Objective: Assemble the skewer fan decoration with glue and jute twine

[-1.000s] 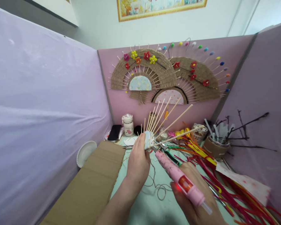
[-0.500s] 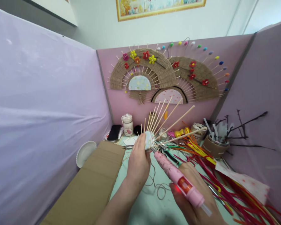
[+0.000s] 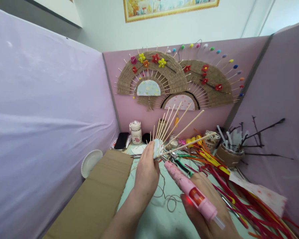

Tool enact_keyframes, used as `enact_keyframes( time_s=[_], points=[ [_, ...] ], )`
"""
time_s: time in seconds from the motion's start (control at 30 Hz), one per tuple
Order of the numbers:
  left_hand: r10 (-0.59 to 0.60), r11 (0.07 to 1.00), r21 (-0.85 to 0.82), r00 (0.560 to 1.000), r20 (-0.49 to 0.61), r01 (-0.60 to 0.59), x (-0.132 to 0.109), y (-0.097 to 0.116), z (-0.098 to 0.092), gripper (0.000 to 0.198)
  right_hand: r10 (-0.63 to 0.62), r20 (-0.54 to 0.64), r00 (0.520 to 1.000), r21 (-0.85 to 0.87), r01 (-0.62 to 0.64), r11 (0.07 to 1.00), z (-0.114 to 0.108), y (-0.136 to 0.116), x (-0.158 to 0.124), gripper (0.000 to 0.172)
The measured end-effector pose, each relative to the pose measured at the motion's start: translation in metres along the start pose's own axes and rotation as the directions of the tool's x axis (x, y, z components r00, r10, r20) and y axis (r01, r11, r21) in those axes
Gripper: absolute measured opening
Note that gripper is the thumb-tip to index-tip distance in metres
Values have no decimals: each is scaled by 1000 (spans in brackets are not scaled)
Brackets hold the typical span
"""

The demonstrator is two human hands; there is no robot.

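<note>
My left hand (image 3: pixel 146 169) is closed on a small fan frame (image 3: pixel 158 148), a light patterned half-disc with thin wooden sticks (image 3: pixel 183 127) spreading up and to the right. In my right hand (image 3: pixel 209 205) is a pink hot glue gun (image 3: pixel 183 181), its red light glowing by the thumb and a clear glue stick (image 3: pixel 218 222) poking out of the back. The gun's nozzle is close to the lower edge of the half-disc; whether they touch I cannot tell. Brown string (image 3: pixel 171 202) lies looped on the table below.
Cardboard (image 3: pixel 94 196) and a white dish (image 3: pixel 91 162) lie at left. A phone (image 3: pixel 121 140) and a white jar (image 3: pixel 136 132) stand behind. Colourful pipe cleaners (image 3: pixel 229 189) and a pot with twigs (image 3: pixel 230 154) fill the right. Two finished fans (image 3: pixel 175 83) hang on the pink back panel.
The fan frame has turned slightly in my left hand, its right-hand sticks shifting a little left and up. The glue gun stays almost where it was.
</note>
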State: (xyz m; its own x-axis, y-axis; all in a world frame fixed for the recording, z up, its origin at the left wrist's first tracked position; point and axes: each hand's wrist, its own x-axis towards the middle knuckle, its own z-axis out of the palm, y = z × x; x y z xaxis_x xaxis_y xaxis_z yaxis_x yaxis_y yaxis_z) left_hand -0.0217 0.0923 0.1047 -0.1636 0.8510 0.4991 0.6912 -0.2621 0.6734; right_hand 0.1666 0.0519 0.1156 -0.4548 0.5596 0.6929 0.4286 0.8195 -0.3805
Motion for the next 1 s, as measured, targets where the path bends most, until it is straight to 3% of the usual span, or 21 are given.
enact_keyframes(
  time_s=[0.23,0.43,1.0],
  points=[
    [2,1000,-18,1000,3,-2,0,-1,2,62,-26,-78,997,-14,25,1000,-1,-1,2,6],
    [-2,999,-49,1000,-4,2,-1,-2,1,66,-19,12,1000,-6,19,1000,-2,0,0,4],
    [-25,997,-74,1000,8,26,0,-3,2,64,-44,-43,998,-22,43,999,-3,-1,2,8]
  ],
)
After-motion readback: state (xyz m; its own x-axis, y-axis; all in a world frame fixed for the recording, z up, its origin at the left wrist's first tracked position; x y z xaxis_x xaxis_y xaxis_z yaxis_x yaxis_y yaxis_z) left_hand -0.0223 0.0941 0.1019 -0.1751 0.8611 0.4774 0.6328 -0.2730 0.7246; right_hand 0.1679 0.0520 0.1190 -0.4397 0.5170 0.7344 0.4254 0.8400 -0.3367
